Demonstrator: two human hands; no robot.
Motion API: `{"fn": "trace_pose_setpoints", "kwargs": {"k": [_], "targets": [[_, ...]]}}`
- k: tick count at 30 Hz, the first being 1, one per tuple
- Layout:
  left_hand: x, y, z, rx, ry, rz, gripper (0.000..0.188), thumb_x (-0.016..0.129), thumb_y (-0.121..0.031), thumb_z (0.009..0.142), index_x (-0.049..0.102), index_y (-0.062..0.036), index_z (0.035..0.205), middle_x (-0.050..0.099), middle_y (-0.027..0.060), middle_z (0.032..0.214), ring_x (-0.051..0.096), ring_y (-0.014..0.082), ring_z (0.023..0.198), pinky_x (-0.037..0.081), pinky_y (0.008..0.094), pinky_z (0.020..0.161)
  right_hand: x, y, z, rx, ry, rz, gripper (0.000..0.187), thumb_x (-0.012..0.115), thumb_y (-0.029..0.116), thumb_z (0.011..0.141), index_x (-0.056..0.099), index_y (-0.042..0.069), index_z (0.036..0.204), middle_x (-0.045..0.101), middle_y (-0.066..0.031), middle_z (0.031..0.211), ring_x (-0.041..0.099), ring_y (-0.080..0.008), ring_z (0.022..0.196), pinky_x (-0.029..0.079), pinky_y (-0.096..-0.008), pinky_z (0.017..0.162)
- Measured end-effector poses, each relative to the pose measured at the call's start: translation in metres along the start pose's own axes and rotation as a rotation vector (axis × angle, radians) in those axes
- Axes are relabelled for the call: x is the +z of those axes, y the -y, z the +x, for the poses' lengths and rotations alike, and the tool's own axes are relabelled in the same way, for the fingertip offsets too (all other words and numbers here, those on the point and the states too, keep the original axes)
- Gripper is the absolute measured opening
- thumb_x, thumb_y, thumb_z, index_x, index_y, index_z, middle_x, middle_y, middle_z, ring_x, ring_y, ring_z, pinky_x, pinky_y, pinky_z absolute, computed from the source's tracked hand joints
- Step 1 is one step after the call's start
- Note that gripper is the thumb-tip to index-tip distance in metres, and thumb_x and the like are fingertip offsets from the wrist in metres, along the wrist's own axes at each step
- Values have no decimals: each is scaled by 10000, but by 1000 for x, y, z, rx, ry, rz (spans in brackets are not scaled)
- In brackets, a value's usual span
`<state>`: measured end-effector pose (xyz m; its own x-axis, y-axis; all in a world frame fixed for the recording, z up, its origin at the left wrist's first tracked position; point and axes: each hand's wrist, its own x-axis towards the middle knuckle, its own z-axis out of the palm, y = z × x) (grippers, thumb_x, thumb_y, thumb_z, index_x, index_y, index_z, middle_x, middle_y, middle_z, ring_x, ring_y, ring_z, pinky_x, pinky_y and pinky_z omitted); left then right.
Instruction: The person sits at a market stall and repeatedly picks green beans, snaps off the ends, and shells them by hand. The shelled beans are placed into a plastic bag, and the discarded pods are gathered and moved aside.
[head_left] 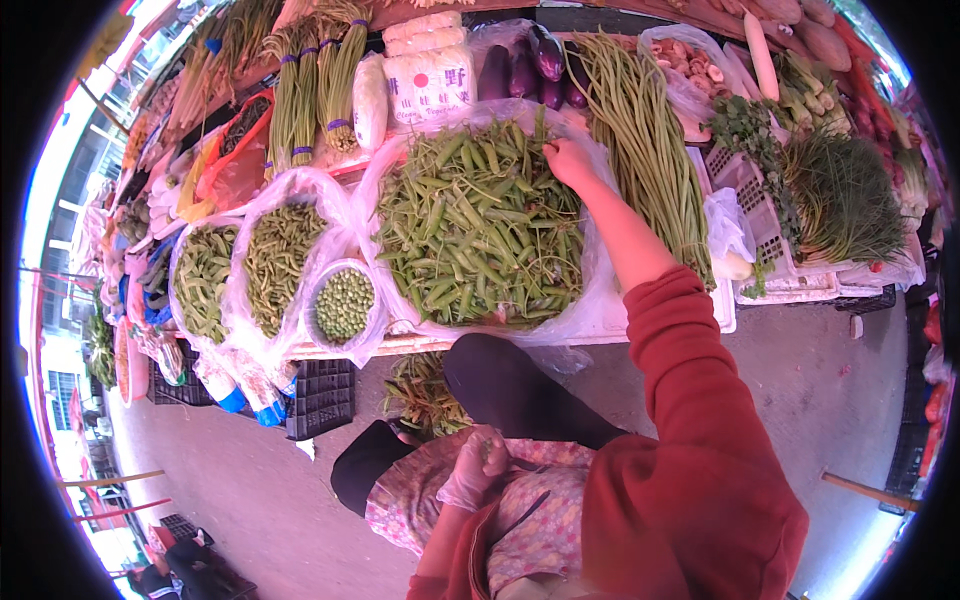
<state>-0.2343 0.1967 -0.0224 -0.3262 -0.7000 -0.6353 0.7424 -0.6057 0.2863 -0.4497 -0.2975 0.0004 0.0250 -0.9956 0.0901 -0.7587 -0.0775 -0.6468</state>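
Note:
A large heap of green pea pods (480, 220) fills a plastic-lined container at the middle of the stall. My right hand (570, 163) reaches to its far right edge, fingers curled down at the pods; whatever they grip is hidden. My left hand (474, 466) wears a thin see-through glove and rests over my lap on a flowered apron (545, 500). Its fingers are closed, with a bit of green showing at them that I cannot make out. Left of the heap stands a small lined tub of shelled peas (343, 304).
Two lined containers hold more green pods (283, 262). Behind the heap lie eggplants (523, 72) and white-wrapped packages (430, 80). Long beans (640, 150) and a bunch of thin green herbs (840, 190) are on the right. Beneath the stall are a black crate (322, 398) and a leafy pile (425, 395).

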Motion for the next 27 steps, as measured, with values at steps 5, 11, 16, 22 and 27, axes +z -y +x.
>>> {"fn": "trace_pose_setpoints", "kwargs": {"k": [5, 11, 16, 22, 27], "targets": [[-1, -2, 2, 33, -58, 51, 259, 409, -201, 938, 523, -41, 769, 384, 15, 499, 310, 116, 379, 256, 244, 375, -11, 11, 12, -22, 67, -119, 487, 535, 482, 897, 677, 45, 1059, 674, -195, 1012, 621, -345, 994, 480, -404, 865], [-1, -8, 5, -47, -32, 1, 259, 418, -197, 925, 521, -37, 750, 403, 33, 495, 323, 129, 382, 266, 250, 385, -7, 24, 27, -31, 185, 225, 556, 669, 557, 792, 680, 72, 1064, 701, -86, 964, 653, -245, 873, 494, -373, 772], [-1, -6, 4, -1, -3, -15, 246, 428, -195, 912, 525, -40, 749, 409, 35, 500, 334, 132, 387, 276, 246, 397, -11, 24, 34, 180, 451, 290, 688, 729, 513, 757, 588, 8, 1202, 623, -144, 1133, 598, -213, 981, 525, -389, 755], [1, -7, 5, -32, -65, 19, 301, 437, -231, 920, 523, -45, 699, 409, 38, 488, 318, 130, 364, 260, 264, 369, 14, 15, 43, 100, 352, 303, 604, 753, 380, 775, 540, 46, 1232, 600, -133, 1158, 567, -201, 1056, 440, -378, 893], [5, -6, 4, -7, -109, 23, 318, 430, -224, 922, 517, -42, 676, 411, 44, 480, 323, 132, 354, 257, 259, 363, 4, 19, 24, 253, 341, 838, 404, 751, 198, 759, 581, 73, 1103, 617, -56, 1000, 585, -178, 901, 488, -351, 726]]}}
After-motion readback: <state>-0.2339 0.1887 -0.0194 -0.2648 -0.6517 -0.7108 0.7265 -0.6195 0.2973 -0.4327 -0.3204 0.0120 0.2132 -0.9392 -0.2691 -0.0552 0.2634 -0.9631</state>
